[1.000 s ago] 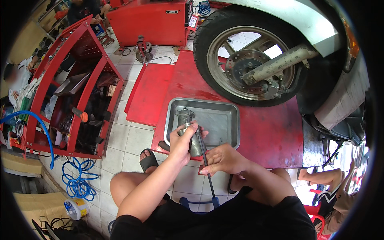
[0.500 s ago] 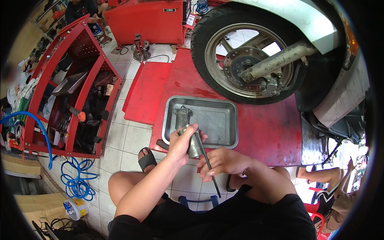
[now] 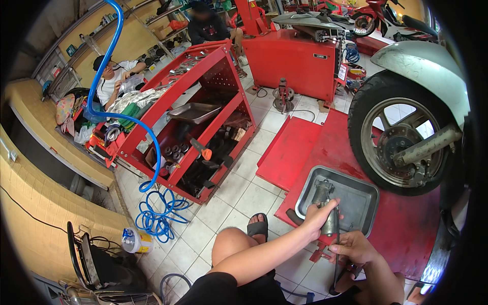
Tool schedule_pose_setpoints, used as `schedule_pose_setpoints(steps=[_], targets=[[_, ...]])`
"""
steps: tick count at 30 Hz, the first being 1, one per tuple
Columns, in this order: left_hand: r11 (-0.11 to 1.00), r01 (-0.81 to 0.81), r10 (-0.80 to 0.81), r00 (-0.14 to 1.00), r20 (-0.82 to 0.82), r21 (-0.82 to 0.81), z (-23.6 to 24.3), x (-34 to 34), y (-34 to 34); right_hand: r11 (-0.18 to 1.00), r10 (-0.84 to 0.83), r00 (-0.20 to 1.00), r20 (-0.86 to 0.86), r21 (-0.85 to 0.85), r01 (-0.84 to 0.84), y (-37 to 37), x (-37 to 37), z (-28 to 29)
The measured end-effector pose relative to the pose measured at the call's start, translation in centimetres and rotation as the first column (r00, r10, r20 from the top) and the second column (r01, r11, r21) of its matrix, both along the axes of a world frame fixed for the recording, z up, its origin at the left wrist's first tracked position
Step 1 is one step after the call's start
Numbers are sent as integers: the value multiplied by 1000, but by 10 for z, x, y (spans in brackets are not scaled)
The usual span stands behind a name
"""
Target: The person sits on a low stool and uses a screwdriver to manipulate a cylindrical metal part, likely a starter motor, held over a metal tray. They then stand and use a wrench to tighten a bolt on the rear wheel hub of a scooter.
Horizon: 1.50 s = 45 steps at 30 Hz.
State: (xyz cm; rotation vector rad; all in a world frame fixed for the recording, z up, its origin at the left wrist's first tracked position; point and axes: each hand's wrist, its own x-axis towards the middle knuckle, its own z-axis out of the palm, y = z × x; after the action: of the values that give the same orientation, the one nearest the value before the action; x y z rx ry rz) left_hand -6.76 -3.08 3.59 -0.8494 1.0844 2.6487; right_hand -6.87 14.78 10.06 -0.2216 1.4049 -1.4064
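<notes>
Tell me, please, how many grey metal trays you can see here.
2: one grey tray on the red platform, partly covered by the left hand; another tray inside the red cart. Others may be hidden.

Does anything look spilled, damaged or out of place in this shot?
Two mild oddities. The blue hose trails into loose, tangled loops on the floor rather than being neatly coiled. Darker, wet-looking smears mark the red platform beside the tyre; spill or stain, I cannot tell.
</notes>
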Motion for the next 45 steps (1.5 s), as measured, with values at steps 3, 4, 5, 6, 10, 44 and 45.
schedule_pose_setpoints(steps=[3, 4, 5, 6, 10, 44, 45], targets=[[998, 46, -47, 999, 17, 42, -4, 1, -2, 997, 31, 979, 201, -71, -17, 9, -1, -2], [998, 53, -54, 998, 25, 36, -1, -1, -3, 987, 75, 973, 219, -157, -40, 11, -5, -6], [998, 58, -59, 998, 26, 39, 1, -3, -2, 990, 72, 977, 203, -134, -45, 13, -5, -5], [998, 61, -62, 998, 30, 33, 1, -3, -3, 992, 71, 979, 189, -119, -49, 11, -5, -5], [997, 67, -67, 998, 1, 45, 5, -4, -4, 995, 97, 994, 48, -15, -97, 9, -7, -1], [991, 83, -87, 996, 32, 109, 12, -7, -8, 998, 17, 999, 35, -61, -15, 19, -8, -10], [992, 70, -75, 996, 42, 109, 12, -7, -9, 997, 6, 999, 51, -78, -2, 19, -7, -11]])
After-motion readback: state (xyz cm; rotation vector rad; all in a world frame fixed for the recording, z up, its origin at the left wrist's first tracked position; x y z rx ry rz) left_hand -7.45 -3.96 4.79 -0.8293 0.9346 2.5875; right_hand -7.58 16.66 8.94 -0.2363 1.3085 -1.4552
